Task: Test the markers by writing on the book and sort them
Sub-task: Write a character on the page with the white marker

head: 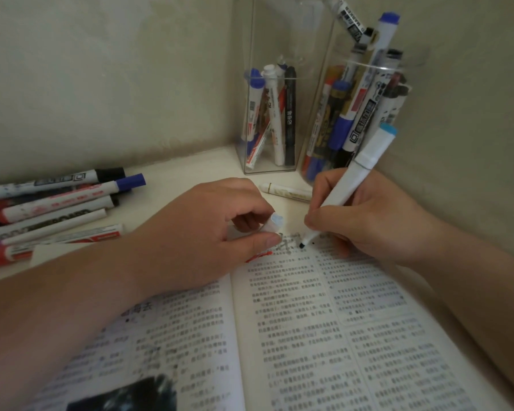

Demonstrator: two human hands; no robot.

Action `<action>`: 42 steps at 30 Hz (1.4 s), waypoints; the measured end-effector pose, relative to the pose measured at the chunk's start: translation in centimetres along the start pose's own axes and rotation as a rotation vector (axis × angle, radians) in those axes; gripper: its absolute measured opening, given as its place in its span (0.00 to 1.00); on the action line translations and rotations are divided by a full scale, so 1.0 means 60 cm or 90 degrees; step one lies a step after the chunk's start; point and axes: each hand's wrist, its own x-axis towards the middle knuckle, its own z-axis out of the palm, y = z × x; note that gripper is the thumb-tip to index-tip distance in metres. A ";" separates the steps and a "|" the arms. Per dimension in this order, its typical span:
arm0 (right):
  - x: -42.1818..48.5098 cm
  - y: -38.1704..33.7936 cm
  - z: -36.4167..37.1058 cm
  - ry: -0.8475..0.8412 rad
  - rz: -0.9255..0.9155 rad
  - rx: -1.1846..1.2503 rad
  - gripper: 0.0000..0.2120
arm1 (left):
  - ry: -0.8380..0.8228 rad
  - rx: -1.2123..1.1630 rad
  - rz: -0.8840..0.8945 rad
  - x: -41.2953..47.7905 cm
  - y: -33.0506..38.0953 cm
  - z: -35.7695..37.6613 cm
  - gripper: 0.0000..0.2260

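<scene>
Right hand (pixel 368 221): fingers (pixel 316 216) grasp the white marker with a pale-blue end cap (pixel 350 179) in a writing grip. Its dark tip touches the top margin of the open printed book (pixel 309 321), near a red stroke (pixel 260 256). Left hand (pixel 196 232): fingers (pixel 258 210) pinch the small white cap (pixel 275 223) just left of the tip, with the palm resting on the page.

Step in hand, as I judge it: testing this marker. The next move calls for a short stroke, recapping, then dropping the marker into the clear rectangular holder (pixel 241 161) or the clear round jar (pixel 309 161).

Room: walls close in behind and on the right. A cream pen (pixel 288 192) lies between book and jar. Loose markers (pixel 51 203) crowd the pale counter (pixel 190 167) to the left.
</scene>
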 end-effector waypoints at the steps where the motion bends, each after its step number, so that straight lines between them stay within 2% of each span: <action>1: -0.001 0.000 0.001 0.007 -0.018 0.036 0.10 | -0.006 0.004 0.006 0.000 0.000 -0.001 0.09; 3: -0.002 -0.002 0.002 0.021 -0.069 0.164 0.07 | -0.016 0.015 0.018 0.000 0.000 -0.002 0.10; 5: -0.002 -0.004 0.003 0.027 -0.112 0.281 0.08 | -0.028 0.024 0.028 -0.001 0.000 -0.003 0.10; 7: -0.003 -0.006 0.007 0.031 -0.134 0.301 0.09 | -0.038 0.016 0.032 0.000 0.000 -0.003 0.11; 11: -0.007 -0.007 0.013 -0.013 -0.129 0.235 0.06 | -0.032 0.023 0.077 0.000 0.000 0.000 0.14; 15: -0.015 -0.014 0.020 -0.048 -0.121 -0.022 0.06 | 0.000 0.039 0.113 0.000 0.002 0.005 0.16; 18: -0.016 -0.019 0.030 -0.053 -0.110 -0.074 0.07 | -0.007 0.018 0.095 0.006 0.001 0.006 0.15; 20: -0.016 -0.022 0.030 -0.057 -0.121 -0.068 0.09 | -0.010 0.007 0.084 0.006 0.000 0.007 0.14; 22: -0.015 -0.021 0.027 -0.079 -0.145 0.024 0.13 | -0.004 -0.004 0.080 0.002 0.001 0.007 0.11; 25: -0.010 -0.011 0.023 -0.046 -0.193 0.134 0.17 | -0.014 -0.001 0.074 0.000 0.003 0.004 0.07; 30: -0.011 -0.013 0.027 -0.011 -0.257 0.035 0.11 | -0.013 -0.003 0.075 -0.001 0.003 0.002 0.06; 34: -0.017 -0.016 0.035 0.018 -0.265 -0.045 0.12 | 0.003 -0.006 0.061 -0.003 0.001 0.003 0.08; 38: -0.021 -0.025 0.049 0.027 -0.282 -0.095 0.09 | -0.033 -0.016 0.048 -0.007 0.000 0.001 0.16; 42: -0.025 -0.021 0.052 0.104 -0.268 -0.059 0.09 | -0.012 -0.009 0.065 -0.008 0.003 0.003 0.08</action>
